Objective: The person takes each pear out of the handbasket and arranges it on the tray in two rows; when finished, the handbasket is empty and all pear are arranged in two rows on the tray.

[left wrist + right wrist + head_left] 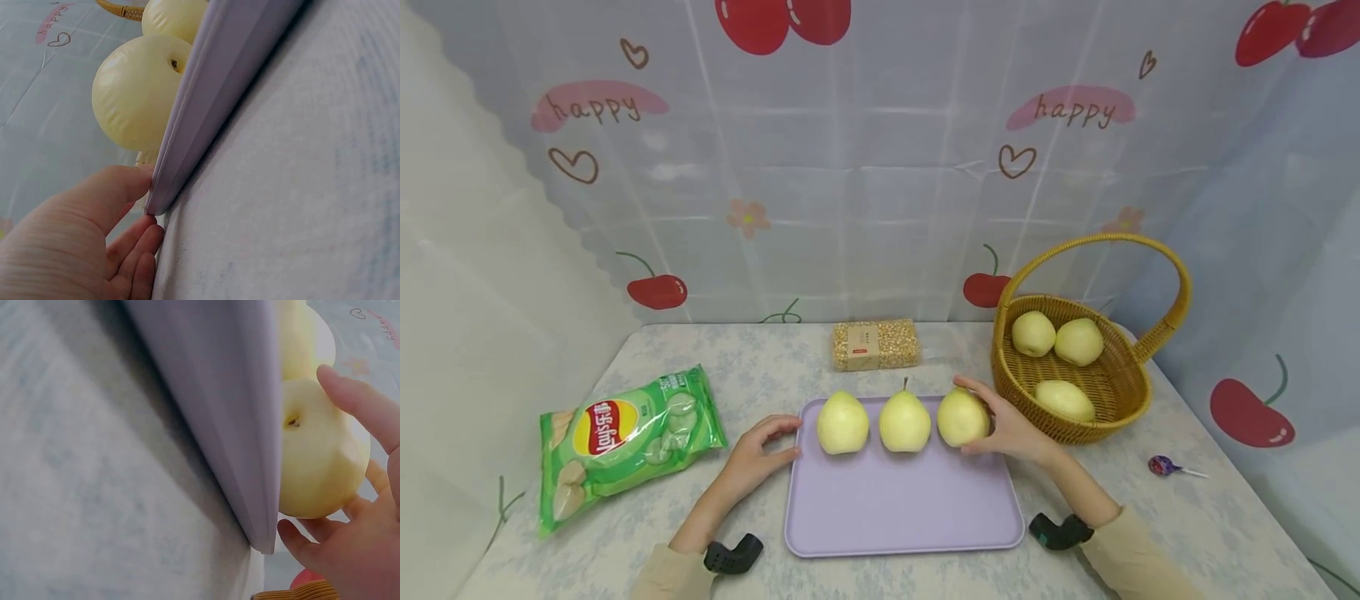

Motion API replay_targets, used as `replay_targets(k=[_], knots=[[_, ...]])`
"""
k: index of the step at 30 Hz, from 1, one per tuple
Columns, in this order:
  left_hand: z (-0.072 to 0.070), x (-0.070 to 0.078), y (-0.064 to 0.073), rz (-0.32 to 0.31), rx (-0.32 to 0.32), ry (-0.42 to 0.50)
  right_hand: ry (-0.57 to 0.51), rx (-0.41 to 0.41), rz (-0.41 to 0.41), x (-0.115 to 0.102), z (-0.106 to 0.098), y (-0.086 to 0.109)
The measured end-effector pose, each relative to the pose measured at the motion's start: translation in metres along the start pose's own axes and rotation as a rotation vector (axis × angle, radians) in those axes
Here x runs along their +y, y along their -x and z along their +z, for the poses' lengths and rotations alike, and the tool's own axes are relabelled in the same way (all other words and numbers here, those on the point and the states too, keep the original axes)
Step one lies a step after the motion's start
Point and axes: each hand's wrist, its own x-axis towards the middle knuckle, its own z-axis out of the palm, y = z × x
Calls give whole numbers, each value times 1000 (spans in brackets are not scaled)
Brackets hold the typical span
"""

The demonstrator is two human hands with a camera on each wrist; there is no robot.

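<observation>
On the lilac tray (902, 508), three pale yellow pears stand in a row along the far side. My right hand (1011, 429) grips the rightmost pear (962, 418), thumb on the near side and fingers behind. In the right wrist view, fingers curve about this pear (325, 456) beside the tray wall (231, 425). The middle pear (905, 422) has an upright stem; the left pear (842, 423) is nearest my left hand (760, 454). That hand holds the tray's far left corner, with thumb and fingertips at the rim (178, 137) in the left wrist view.
A wicker basket (1131, 408) with a tall handle holds three more pears at the right. A lollipop (1163, 466) lies in front of it. Behind the tray is a pack of grains (887, 343). A green chip bag (647, 437) lies at the left.
</observation>
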Motion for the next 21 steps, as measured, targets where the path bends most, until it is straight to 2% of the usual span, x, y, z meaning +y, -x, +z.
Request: replay_targets(k=[6, 12, 15, 21], knots=[[0, -2, -3, 6, -2, -12, -29, 19, 1, 0, -2, -1], [6, -27, -8, 0, 16, -21, -53, 24, -15, -4, -3, -2], [6, -35, -9, 6, 12, -9, -45, 22, -21, -6, -3, -2], [6, -35, -8, 12, 11, -5, -26, 32, -32, -9, -6, 0]])
